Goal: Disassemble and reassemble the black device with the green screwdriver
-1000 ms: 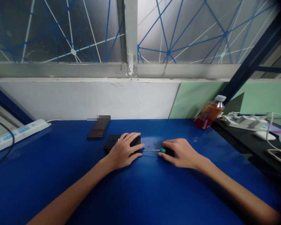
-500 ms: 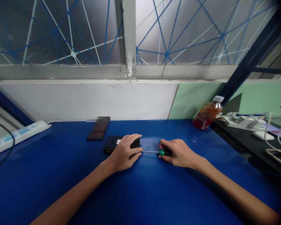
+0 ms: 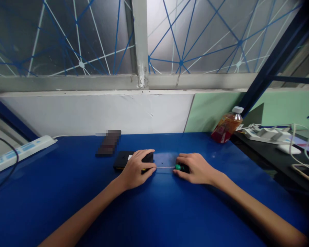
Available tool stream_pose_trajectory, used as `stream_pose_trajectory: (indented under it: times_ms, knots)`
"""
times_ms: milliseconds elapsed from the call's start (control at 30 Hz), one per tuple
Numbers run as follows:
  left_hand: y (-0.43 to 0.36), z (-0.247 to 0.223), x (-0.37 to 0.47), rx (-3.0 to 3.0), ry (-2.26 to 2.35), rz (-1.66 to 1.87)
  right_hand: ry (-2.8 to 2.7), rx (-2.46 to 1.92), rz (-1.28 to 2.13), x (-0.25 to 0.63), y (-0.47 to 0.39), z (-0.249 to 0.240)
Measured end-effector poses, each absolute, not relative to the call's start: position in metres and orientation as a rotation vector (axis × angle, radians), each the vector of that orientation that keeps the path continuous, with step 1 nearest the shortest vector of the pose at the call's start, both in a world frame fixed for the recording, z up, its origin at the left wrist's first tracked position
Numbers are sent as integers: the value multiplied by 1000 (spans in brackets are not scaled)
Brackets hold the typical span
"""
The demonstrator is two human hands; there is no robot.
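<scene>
"What are those two hands busy with?"

"The left hand is draped over a flat, black, rectangular box with a small white label on top; its fingers curve loosely around the box, holding it against the glossy blue tabletop; thumb and forefinger come close together by the box's right end."

"And the right?"

"The right hand, to the right of the box, is closed around the handle of a green-and-black screwdriver; its thin metal shaft lies nearly level, pointing at the box's right end; the tip is hidden by the left fingertips, so I cannot tell whether it touches the box."

"What else lies about?"

"A tiny dark speck, just right of the box and beyond the shaft; a dark, oblong slab, too blurred to make out, behind the box and slightly left; a long white plastic power strip with pale blue panels, well left of the box; a clear plastic bottle of orange-brown drink, red-labelled and white-capped, well to the box's right and farther back."
</scene>
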State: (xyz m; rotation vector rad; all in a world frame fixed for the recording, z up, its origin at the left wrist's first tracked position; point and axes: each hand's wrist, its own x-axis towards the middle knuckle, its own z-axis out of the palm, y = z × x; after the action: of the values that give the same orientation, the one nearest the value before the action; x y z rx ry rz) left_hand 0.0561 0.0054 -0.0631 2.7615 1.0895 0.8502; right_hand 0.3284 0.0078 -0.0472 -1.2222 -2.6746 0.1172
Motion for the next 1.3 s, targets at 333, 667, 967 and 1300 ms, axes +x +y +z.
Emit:
stream_pose_trajectory:
  times_ms: [333, 667, 967, 1300]
  knots:
    - [11, -57, 68, 2599, 1213, 901, -2586, -1271, 18, 337, 13, -34]
    - [20, -51, 52, 2689, 1219, 787, -2532, -1394, -28, 349, 22, -30]
    - [25, -47, -2, 2788, 1202, 428, -2591, -1389, 19, 349, 22, -36]
    - [17, -24, 1, 2657, 1446, 227, -2616, -1348, 33, 346, 21, -37]
